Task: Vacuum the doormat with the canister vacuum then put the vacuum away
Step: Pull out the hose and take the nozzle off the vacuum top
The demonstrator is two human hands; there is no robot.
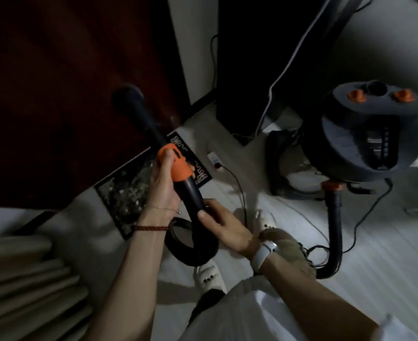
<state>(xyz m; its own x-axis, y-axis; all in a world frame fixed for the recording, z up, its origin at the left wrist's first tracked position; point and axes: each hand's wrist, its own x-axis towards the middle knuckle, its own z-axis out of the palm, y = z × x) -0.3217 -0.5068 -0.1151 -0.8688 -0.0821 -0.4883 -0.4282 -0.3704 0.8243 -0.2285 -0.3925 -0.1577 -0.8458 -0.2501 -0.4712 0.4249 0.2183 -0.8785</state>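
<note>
The left hand (165,185) is gripping the vacuum handle (178,166) w/ fingers curled round its orange collar, thumb lying up along the orange part, palm turned toward the right; the forearm is reaching up from the lower centre of the view, w/ a thin chain and a braided band sitting at the wrist. The right hand (219,223) is holding the black hose (193,244) just below the handle, thumb and fingers pinching the tube where it is starting to bend; that wrist is wearing a white watch (264,253) and the arm is coming in from the lower right. The black wand (139,112) is pointing up and away from the hands toward a dark red door (55,94), its far end blurred. Below the hands the hose is looping in a ring over the pale floor (375,267). The doormat (129,193), dark w/ a light pattern, is lying on the floor against the door, right behind the hands. The canister vacuum (360,134), grey w/ two orange knobs on top, is standing well apart at the right, a second stretch of hose dropping from its orange fitting and curving along the floor. A white power strip (215,159) is lying near the mat's far corner w/ a cord running from it. Two light slippers (209,274) are showing under the arms.
</note>
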